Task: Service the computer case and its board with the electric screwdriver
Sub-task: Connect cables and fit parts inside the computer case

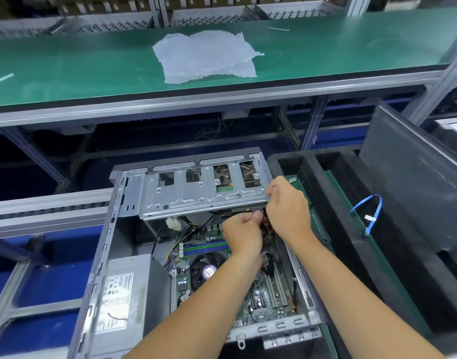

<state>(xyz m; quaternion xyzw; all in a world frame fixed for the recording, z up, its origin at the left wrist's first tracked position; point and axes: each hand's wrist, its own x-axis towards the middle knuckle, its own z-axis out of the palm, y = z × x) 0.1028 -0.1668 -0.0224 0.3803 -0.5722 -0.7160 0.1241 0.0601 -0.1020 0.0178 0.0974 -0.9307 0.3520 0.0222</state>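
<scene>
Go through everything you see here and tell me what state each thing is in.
Computer case: side open, board exposed.
Drive cage: tilted up over the board.
Left hand: fingers curled under the cage's right end; what it holds is hidden.
Right hand: grips the cage's right end.
Blue cable: loose, unplugged.
Plastic bag: crumpled.
</scene>
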